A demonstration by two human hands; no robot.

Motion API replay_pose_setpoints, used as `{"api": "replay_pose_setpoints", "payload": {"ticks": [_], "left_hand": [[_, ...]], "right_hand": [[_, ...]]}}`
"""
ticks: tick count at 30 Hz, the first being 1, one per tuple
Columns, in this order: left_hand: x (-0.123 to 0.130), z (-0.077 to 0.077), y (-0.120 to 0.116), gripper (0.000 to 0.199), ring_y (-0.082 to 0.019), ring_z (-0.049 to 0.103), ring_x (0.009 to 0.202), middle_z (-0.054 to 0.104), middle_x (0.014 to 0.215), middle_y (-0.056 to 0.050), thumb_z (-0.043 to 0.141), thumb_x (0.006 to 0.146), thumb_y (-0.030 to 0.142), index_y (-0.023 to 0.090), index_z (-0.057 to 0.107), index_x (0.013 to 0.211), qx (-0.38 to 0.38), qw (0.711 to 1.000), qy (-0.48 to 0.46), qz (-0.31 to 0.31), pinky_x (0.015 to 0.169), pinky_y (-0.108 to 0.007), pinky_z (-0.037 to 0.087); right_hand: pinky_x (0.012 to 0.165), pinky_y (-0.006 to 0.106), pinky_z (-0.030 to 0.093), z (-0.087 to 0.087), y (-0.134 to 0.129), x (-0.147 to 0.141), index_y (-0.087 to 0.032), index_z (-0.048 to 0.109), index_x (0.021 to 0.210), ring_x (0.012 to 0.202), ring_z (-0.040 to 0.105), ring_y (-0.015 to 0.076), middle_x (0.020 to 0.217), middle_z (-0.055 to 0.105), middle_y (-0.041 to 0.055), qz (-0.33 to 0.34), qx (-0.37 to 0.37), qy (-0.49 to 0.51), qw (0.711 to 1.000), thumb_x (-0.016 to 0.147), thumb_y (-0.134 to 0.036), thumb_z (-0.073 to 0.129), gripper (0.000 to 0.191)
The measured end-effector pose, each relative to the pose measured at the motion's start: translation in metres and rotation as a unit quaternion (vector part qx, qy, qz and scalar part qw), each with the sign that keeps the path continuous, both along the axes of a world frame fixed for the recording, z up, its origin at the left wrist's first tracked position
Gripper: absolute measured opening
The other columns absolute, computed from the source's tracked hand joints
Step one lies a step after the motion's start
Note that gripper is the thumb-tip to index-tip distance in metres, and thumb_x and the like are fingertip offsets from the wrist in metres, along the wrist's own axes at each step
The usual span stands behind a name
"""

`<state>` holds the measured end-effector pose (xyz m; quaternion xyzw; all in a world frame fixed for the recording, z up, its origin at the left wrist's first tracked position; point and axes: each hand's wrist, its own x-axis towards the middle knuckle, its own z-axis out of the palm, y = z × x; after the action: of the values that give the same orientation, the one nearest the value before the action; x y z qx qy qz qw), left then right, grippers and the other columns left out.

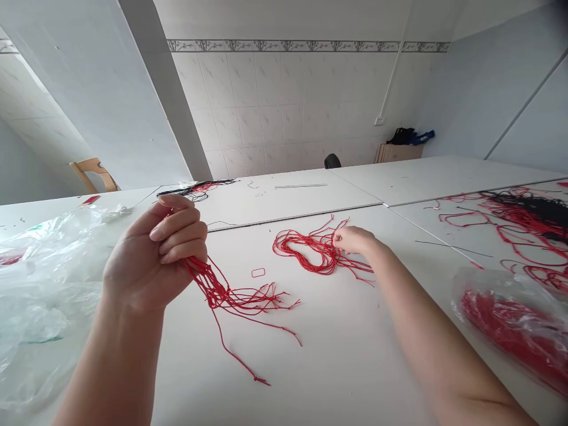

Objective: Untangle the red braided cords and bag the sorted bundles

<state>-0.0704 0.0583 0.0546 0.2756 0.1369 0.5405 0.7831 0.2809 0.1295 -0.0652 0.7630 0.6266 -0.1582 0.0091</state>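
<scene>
My left hand (155, 254) is raised over the white table, its fingers curled round a bunch of red cords (213, 287). The knotted ends of these cords hang from the fist and spread rightward across the tabletop. Farther right, my right hand (352, 241) reaches to a looped bundle of red cords (306, 251) lying on the table. Its fingers are pinched at the bundle's right side, on the strands there. The fingertips are small in view and partly hidden. A small red outlined rectangle (258, 273) lies between the two bundles.
Clear plastic bags (53, 248) cover the left side. At right are a bag of red cords (510, 319) and a tangle of black and red cords (528, 213). More black cords (195, 190) lie at the back left. A wooden chair (95, 173) stands beyond.
</scene>
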Motion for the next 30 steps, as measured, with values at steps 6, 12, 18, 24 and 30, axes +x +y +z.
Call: {"api": "replay_pose_setpoints", "payload": {"ticks": [6,12,18,24,30], "left_hand": [[0.0,-0.001,0.0,0.031,-0.01,0.034,0.041,0.04,0.051,0.007,0.039,0.103,0.014,0.023,0.059,0.082,0.007,1.0,-0.001,-0.002,0.035,-0.017,0.032],[-0.001,-0.001,0.002,0.031,-0.01,0.034,0.04,0.039,0.05,0.007,0.039,0.104,0.015,0.023,0.059,0.081,0.006,1.0,-0.003,0.001,0.034,-0.017,0.032],[-0.002,0.0,0.001,0.032,-0.01,0.036,0.04,0.04,0.051,0.006,0.037,0.105,0.016,0.023,0.059,0.082,0.005,1.0,-0.002,0.005,0.034,-0.017,0.033],[-0.002,0.001,0.0,0.033,-0.01,0.037,0.039,0.043,0.051,0.006,0.037,0.106,0.017,0.023,0.057,0.082,0.007,1.0,-0.005,0.0,0.034,-0.017,0.033],[0.0,0.0,0.001,0.033,-0.01,0.037,0.039,0.042,0.05,0.006,0.036,0.106,0.016,0.023,0.058,0.082,0.008,1.0,0.004,0.002,0.034,-0.017,0.033]], "right_hand": [[0.068,0.03,0.046,-0.008,-0.001,-0.016,-0.018,0.063,0.082,0.065,0.056,0.0148,0.073,0.061,-0.0012,0.016,-0.011,0.019,1.0,0.089,-0.038,0.071,0.023],[0.067,0.03,0.043,0.012,-0.011,-0.019,-0.021,0.059,0.076,0.077,0.065,0.0205,0.08,0.069,0.0027,0.022,0.103,0.109,0.988,0.084,-0.022,0.067,0.011],[0.083,0.027,0.053,0.036,-0.018,-0.025,-0.021,0.055,0.104,0.1,0.068,0.0164,0.12,0.07,0.008,0.062,0.266,0.359,0.892,0.101,-0.047,0.041,0.03],[0.097,0.039,0.054,0.053,-0.034,-0.033,-0.023,0.053,0.091,0.115,0.066,0.0225,0.135,0.065,0.0081,0.11,0.26,0.635,0.719,0.09,-0.046,0.061,0.025],[0.111,0.046,0.043,0.074,-0.056,-0.031,-0.023,0.053,0.08,0.137,0.052,0.0267,0.15,0.055,0.0011,0.196,0.302,0.597,0.717,0.088,-0.033,0.06,0.015]]}}
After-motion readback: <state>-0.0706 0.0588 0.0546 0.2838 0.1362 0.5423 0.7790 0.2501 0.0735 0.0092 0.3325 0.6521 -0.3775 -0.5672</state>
